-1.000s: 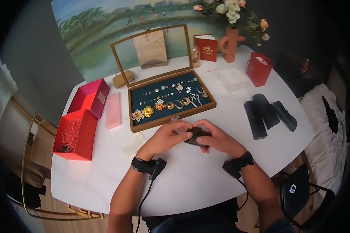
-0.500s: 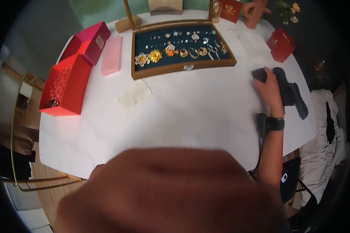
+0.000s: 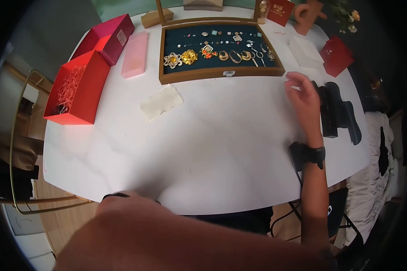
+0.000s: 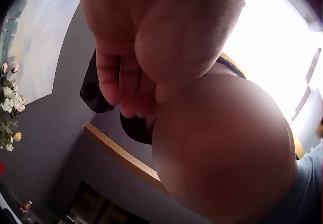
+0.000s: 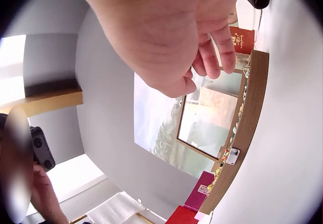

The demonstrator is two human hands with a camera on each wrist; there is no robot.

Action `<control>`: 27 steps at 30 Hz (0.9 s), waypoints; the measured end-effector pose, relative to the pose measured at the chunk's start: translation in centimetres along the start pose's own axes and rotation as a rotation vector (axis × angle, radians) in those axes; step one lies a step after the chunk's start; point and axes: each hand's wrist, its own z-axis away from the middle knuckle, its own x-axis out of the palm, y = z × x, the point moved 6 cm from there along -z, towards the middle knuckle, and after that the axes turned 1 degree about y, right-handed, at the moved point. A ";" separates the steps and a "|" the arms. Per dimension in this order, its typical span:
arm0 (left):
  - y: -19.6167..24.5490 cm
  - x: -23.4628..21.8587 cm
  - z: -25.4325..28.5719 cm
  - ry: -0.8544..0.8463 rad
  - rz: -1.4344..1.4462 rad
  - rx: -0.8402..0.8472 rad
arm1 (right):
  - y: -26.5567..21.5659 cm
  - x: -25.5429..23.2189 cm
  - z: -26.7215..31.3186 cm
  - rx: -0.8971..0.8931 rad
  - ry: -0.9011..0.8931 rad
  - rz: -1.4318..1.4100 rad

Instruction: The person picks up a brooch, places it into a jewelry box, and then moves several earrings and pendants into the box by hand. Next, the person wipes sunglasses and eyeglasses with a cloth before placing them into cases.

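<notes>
Adjusting the black headgear (image 4: 92, 90), apparently, the left hand (image 4: 144, 47) grips it with curled fingers; that calls for steadiness. The right hand (image 3: 305, 100) is empty, fingers loosely curved.

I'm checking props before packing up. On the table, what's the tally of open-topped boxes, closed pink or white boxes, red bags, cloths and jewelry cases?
Open-topped boxes: 2 (red box, magenta box)
Closed pink or white boxes: 2 (pink box, white box)
Red bag: 1
Cloth: 1
Jewelry case: 1
Total: 7
</notes>
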 end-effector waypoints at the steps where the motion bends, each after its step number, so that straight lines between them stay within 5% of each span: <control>1: -0.5 0.8 0.1 0.017 0.009 0.020 | -0.2 0.1 0.0 -0.002 -0.031 -0.024; 9: -1.5 1.4 0.3 0.170 0.072 0.115 | 0.9 1.4 0.2 0.143 -0.164 -0.193; 18: -0.8 1.3 -7.3 0.264 0.055 0.342 | 2.5 2.6 0.6 0.270 -0.285 -0.402; 21: -9.1 0.0 -7.2 0.083 -0.098 -0.273 | 2.8 3.2 0.8 0.328 -0.343 -0.402; 25: -18.5 -1.5 -2.0 -0.108 -0.547 -0.474 | 3.5 3.7 1.0 0.383 -0.385 -0.408; 27: -20.7 -1.8 0.2 -0.098 -0.634 -0.443 | 3.8 3.8 1.0 0.376 -0.389 -0.399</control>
